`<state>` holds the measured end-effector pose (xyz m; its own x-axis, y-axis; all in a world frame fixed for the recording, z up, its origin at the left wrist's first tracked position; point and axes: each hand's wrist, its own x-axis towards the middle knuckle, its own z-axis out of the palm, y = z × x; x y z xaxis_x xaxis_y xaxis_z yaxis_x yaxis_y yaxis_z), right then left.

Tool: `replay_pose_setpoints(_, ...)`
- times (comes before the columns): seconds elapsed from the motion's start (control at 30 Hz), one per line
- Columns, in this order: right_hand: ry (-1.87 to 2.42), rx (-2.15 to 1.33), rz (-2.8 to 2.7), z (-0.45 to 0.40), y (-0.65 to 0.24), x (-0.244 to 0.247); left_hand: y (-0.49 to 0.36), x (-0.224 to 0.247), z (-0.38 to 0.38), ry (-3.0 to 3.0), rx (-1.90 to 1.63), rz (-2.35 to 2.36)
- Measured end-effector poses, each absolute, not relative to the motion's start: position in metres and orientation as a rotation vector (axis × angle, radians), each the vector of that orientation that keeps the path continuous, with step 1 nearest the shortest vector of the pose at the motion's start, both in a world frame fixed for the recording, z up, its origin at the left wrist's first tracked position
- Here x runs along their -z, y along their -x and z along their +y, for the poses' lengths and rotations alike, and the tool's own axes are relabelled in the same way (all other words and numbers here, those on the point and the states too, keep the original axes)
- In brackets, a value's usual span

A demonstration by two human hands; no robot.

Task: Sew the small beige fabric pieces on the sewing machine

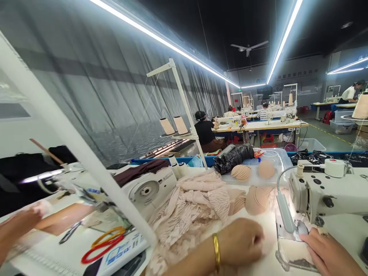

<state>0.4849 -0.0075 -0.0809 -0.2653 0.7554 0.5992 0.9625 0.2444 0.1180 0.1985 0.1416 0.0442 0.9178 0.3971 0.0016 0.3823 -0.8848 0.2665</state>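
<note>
My left hand (pixel 244 241), with a gold bracelet (pixel 216 253) at the wrist, is curled into a fist above the white table. Whether anything is inside it is hidden. My right hand (pixel 330 249) is beside the presser foot of the sewing machine (pixel 330 188), its fingers bent together at the lit sewing area. What they pinch, if anything, is not clear. A beige patch (pixel 296 249) shows on the machine bed below the foot. Left of my left hand lies a heap of pale pink lace fabric (pixel 198 199). Beige moulded cups (pixel 258 199) lie behind my hands.
A white post (pixel 94 161) crosses the left side. Beyond it are red-handled scissors (pixel 102 249) and a co-worker's hand (pixel 28 222) on beige fabric. A clear plastic bin lid (pixel 276 157) holds more cups and a black plastic bundle (pixel 234 159). Thread cones (pixel 180 125) stand behind.
</note>
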Motion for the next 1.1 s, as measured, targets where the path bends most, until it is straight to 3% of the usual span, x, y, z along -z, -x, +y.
replay_pose_setpoints(0.2,1.577,0.504,-2.036,-0.014,-0.482,0.081,-0.212,0.032,0.116,-2.997,-0.094,0.472)
replay_pose_setpoints(0.43,1.631,0.075,-2.189,-0.016,-0.478,0.072,-0.257,0.020,0.121,-3.049,-0.127,0.416)
replay_pose_setpoints(1.1,1.577,0.356,-2.073,-0.012,-0.498,0.098,-0.290,0.015,0.123,-3.050,-0.356,0.512)
